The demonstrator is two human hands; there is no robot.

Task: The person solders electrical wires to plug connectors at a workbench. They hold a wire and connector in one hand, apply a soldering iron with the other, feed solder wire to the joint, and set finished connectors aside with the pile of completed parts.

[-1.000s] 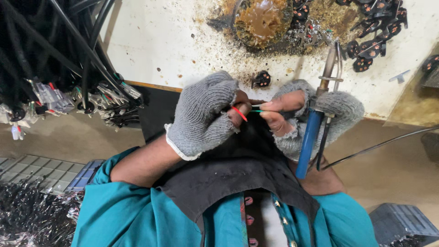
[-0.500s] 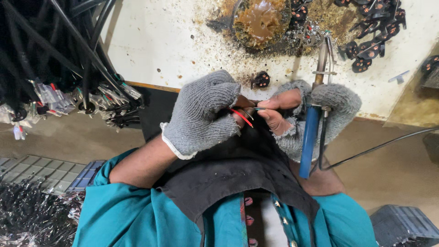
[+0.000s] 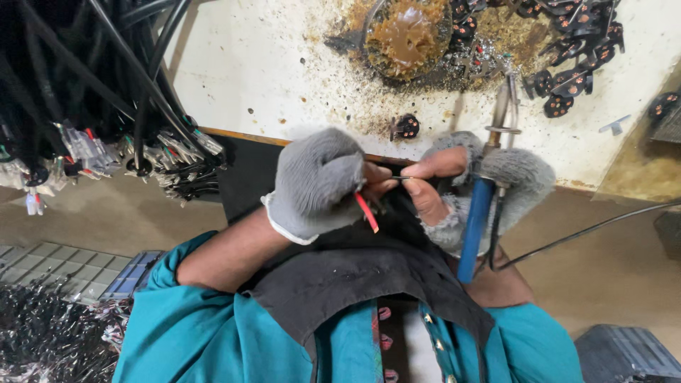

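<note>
My left hand, in a grey knit fingerless glove, is closed around thin wires; a red wire sticks out below its fingers. My right hand, gloved the same way, pinches a thin dark wire end between thumb and forefinger, right against the left fingertips. The same hand also carries a soldering iron with a blue handle, its metal tip pointing away over the white bench. Both hands meet just in front of the bench edge, above my dark apron.
A dish of brown flux sits on the scorched bench top, with several small black round connectors to its right and one lone connector near the edge. A bundle of black cables with bare ends hangs at left. More connectors pile at lower left.
The hands have shifted slightly lower and apart; the red wire now points down from the left fingers, and the right thumb and forefinger pinch a thin wire end.
</note>
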